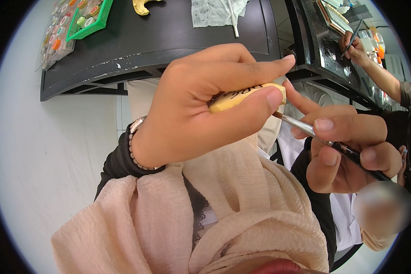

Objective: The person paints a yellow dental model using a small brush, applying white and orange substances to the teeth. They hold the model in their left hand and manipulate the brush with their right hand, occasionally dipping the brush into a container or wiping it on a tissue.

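My left hand (201, 100) is closed around a pale yellow, faceted block (246, 97) with dark handwriting on it. Its thumb presses the near side, while the index finger stretches across the far side. Between the fingers and thumb of my right hand (351, 137) is a slim paintbrush (301, 125) with a silver ferrule and black handle. The brown bristle tip is at the right end of the block, beside my left thumb; whether it touches cannot be made out. My right index finger reaches up to the block's right end.
Ahead stands a black table (160, 41) with a worn edge. On it are a green basket (100, 23) of small jars, a clear case (55, 45) of jars, another yellow piece (141, 7) and a white tissue (205, 13) with a thin stick (233, 20). Another person's hand (357, 51) works at right.
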A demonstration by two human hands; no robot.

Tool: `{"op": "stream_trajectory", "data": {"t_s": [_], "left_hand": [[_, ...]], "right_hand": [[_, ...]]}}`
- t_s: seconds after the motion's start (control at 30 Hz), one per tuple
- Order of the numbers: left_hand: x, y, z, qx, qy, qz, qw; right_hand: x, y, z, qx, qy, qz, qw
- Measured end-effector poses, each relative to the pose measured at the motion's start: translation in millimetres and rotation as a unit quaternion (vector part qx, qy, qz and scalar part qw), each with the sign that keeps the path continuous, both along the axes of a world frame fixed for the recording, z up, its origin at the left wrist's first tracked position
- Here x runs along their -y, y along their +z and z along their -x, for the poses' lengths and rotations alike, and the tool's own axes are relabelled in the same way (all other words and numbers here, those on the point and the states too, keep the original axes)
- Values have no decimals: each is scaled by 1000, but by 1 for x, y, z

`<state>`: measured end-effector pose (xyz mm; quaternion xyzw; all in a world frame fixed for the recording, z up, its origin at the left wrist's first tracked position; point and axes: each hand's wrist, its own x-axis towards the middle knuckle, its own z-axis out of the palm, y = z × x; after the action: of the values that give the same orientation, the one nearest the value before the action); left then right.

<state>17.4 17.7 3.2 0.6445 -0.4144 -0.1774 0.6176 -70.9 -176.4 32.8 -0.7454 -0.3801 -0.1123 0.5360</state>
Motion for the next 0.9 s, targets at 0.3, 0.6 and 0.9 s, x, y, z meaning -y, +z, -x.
{"op": "stream_trajectory", "data": {"t_s": [0.3, 0.6, 0.9], "left_hand": [[-2, 1, 2, 7, 17, 0, 1000], [-2, 1, 3, -4, 18, 8, 1000], [0, -2, 1, 10, 18, 16, 1000]], "right_hand": [[0, 6, 2, -24, -2, 33, 999], [2, 8, 0, -40, 4, 30, 999], [-5, 32, -4, -83, -3, 145, 986]]}}
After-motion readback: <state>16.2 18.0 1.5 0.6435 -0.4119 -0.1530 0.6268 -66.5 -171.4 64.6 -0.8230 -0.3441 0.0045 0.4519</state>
